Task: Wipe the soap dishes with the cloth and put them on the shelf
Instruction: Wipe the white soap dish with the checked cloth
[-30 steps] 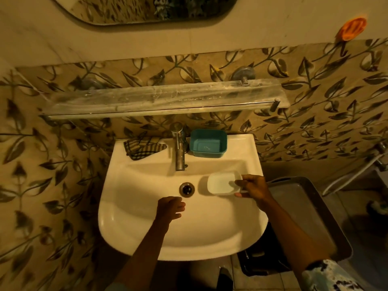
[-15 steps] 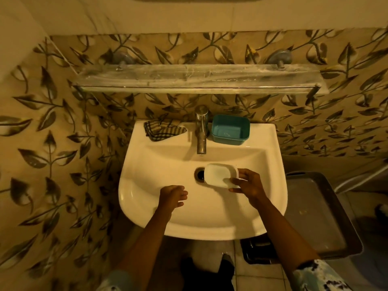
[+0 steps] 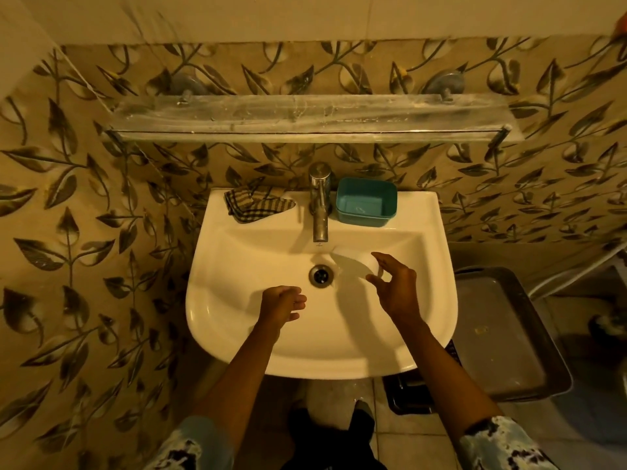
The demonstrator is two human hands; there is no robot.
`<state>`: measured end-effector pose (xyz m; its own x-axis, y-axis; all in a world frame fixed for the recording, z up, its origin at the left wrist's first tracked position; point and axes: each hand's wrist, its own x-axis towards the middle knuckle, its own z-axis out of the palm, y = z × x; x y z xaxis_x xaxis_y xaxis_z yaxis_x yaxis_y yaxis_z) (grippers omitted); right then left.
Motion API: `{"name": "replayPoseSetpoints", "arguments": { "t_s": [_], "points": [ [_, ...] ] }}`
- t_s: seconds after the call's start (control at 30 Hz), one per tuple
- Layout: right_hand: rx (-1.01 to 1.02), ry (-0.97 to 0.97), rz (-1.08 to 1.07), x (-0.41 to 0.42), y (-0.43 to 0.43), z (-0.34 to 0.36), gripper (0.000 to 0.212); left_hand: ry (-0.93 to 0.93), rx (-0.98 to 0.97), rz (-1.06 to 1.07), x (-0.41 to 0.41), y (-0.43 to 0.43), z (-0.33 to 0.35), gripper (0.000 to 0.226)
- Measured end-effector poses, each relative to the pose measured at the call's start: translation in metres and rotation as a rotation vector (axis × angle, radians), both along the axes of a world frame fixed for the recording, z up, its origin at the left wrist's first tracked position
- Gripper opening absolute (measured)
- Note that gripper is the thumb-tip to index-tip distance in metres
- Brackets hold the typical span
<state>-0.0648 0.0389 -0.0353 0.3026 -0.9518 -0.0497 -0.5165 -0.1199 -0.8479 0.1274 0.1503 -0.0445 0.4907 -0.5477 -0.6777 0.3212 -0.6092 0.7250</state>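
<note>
Having released white dish (image 3: 353, 266), right hand (image 3: 395, 288)

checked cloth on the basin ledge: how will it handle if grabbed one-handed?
The checked cloth lies crumpled with folds, so it is probably floppy and will drape from a pinch. It looks thin, likely light. One corner reaches the sink bowl's edge, so a push may slide it in.

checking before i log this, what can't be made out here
Head view:
- white soap dish: motion-blurred against the white sink; whether the right hand grips it is unclear.
- left hand: curled, palm hidden.
- teal soap dish: pale fleck inside too small to identify.
- orange object: cut off by the frame edge.
</note>
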Motion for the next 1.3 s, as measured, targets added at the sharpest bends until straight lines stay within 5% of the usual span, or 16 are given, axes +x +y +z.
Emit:
{"name": "replayPoseSetpoints", "arguments": {
  "t_s": [0.67, 1.13, 1.3],
  "points": [
    [-0.294, 0.002, 0.000, -0.005, 0.023, 0.004, 0.046, -0.002, -0.025, -0.027, -0.008, -0.014, 0.004, 0.016],
    [-0.303, 0.086, 0.079, -0.002, 0.010, 0.011, 0.036, 0.008, -0.031, -0.040, -0.004, -0.014, 0.004, 0.020],
    [-0.202, 0.071, -0.058, 0.001, 0.004, 0.004, 0.041, -0.034, -0.033, -0.026, 0.007, -0.025, 0.009, 0.022]
  ]
}}
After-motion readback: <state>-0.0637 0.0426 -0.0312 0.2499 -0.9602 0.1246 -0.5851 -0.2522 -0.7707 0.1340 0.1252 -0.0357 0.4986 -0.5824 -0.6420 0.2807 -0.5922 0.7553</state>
